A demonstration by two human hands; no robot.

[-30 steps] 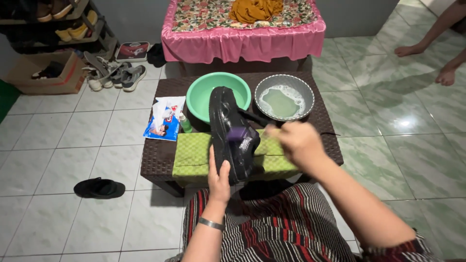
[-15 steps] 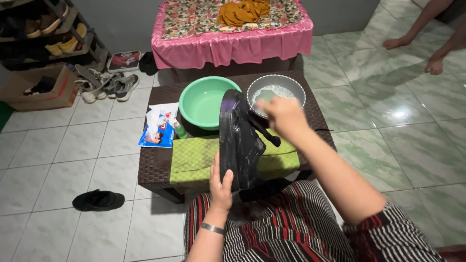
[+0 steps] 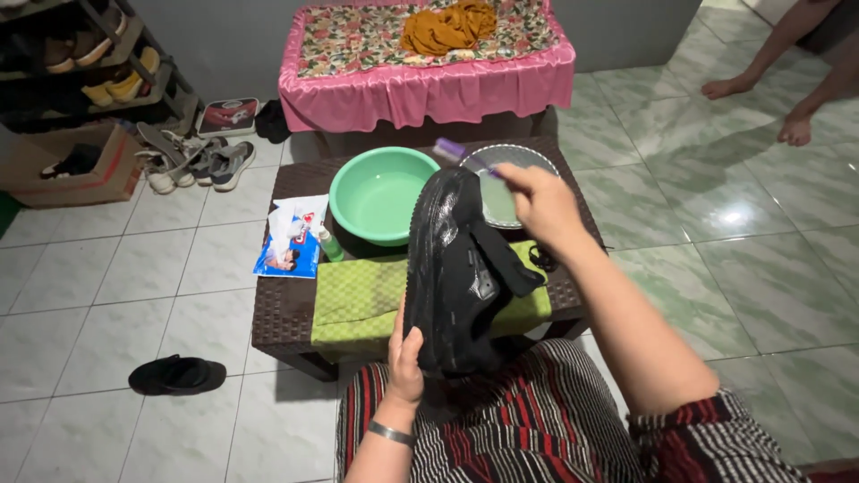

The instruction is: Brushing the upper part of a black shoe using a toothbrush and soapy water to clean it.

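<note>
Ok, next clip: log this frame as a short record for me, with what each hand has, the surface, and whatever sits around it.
left hand: grips the heel end of a wet black shoe, held up on end
right hand: holds a purple brush near the shoe's toe
surface: dark low table with a green cloth
on table: green basin, grey bowl, blue and white packet
floor: black sandal; shoe rack
others: another person's bare feet

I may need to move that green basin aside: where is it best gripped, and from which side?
Take the green basin by its rim at the near-left edge, coming from the left. The rim is wide and rolled and bare there, while the black shoe and the right hand crowd its right side.
</note>
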